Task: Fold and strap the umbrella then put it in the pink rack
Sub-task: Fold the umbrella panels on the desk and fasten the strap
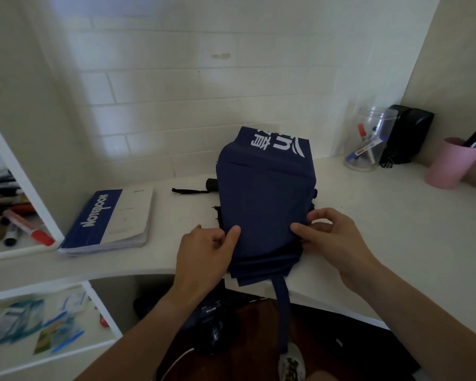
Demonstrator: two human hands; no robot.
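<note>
A navy blue umbrella (264,193) with white print lies collapsed on the white desk, its cloth flaps stacked flat. Its black handle (211,185) and wrist cord stick out to the left. The navy closing strap (282,309) hangs over the desk's front edge. My left hand (206,251) pinches the near left edge of the cloth. My right hand (333,235) pinches the near right edge. A pink cup-shaped rack (448,166) stands at the far right with dark pens in it.
A blue and white notebook (113,221) lies left of the umbrella. A clear jar of markers (368,144) and a black object (407,133) stand at the back right. White shelves (19,215) with markers and papers are at the left. A tiled wall is behind.
</note>
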